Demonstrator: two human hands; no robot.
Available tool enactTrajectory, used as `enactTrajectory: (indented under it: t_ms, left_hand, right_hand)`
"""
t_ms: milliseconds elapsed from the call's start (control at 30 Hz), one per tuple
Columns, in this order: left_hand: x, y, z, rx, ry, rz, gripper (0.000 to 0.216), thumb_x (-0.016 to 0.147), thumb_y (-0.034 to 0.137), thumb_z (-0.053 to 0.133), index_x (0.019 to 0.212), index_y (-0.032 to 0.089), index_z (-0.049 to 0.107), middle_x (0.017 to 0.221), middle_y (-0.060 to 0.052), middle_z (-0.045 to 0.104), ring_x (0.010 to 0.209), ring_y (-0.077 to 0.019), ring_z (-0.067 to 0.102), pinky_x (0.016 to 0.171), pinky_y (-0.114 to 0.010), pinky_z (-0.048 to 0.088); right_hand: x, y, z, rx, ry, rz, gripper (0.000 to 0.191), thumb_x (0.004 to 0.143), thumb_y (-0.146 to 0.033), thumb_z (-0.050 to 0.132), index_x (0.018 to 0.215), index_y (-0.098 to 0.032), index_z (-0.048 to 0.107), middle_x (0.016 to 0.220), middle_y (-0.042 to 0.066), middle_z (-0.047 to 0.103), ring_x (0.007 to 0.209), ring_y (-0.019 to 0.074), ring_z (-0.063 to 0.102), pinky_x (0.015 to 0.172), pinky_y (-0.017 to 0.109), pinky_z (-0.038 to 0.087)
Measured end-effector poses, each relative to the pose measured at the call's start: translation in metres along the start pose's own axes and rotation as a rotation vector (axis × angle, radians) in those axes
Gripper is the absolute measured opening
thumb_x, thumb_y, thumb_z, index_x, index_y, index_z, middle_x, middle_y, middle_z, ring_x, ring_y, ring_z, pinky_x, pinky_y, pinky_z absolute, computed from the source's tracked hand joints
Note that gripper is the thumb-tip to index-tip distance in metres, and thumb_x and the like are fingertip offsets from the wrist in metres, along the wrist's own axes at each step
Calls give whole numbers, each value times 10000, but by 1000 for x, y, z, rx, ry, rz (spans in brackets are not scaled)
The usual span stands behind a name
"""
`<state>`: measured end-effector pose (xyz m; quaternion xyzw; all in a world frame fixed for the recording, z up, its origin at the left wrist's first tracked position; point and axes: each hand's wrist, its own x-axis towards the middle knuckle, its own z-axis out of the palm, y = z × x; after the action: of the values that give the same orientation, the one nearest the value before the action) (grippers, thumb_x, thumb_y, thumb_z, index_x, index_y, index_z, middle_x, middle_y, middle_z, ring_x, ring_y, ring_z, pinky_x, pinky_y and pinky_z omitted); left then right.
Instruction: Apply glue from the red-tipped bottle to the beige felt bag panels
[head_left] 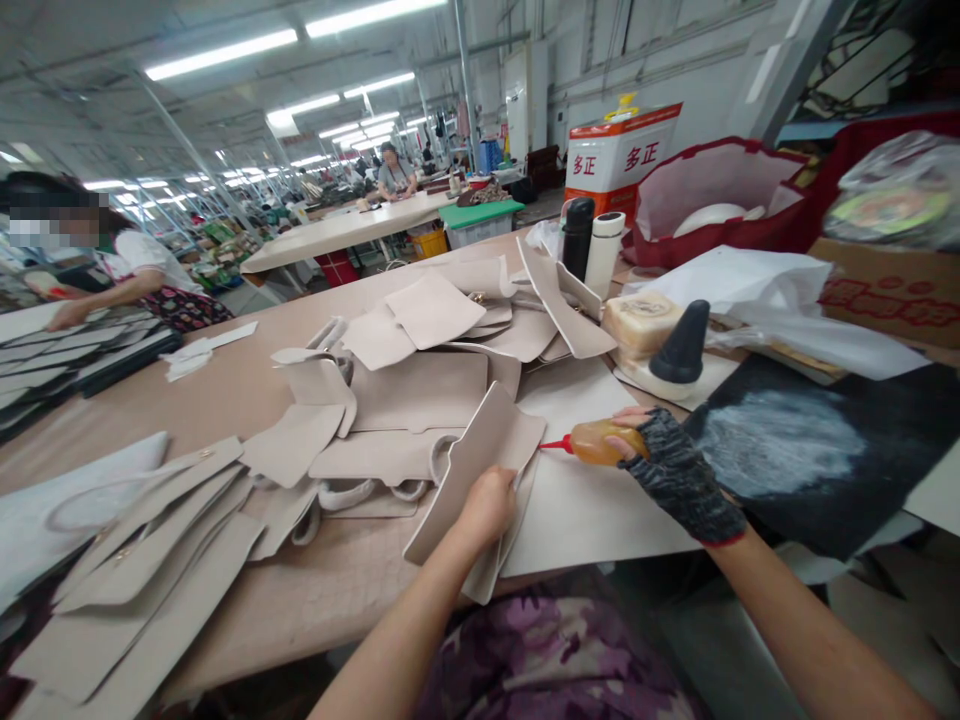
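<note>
1. Up front, left hand [487, 505] grips a folded beige leather piece [480, 470] at the table's near edge.
2. Right hand [675, 470], in a knit fingerless glove, is wrapped around a glue bottle [596, 442]; its red tip is just beside the piece.
3. Brown table [247, 390] is covered with beige pieces [420, 390].
4. Big workshop with strip lights; a co-worker [142, 270] sits far left.

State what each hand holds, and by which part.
Left hand grips beige panel at its lower edge; right hand wraps glue bottle around its body.
</note>
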<state>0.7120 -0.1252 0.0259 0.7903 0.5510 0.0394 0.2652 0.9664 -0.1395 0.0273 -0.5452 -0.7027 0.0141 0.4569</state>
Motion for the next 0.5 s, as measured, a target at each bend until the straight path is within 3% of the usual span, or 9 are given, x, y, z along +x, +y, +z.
enactTrajectory:
  t_ms: [500]
  left_hand:
    - [-1,2,-1,28,4,2,304,827,86,379,945,117,657,915,-102,649,884,-195,588,812,-250,430]
  right_hand:
    - [-1,-7,-1,51,16,49,208,861,-348,499,1000,-195,526,975,98,564,948,267,554,895,460,444]
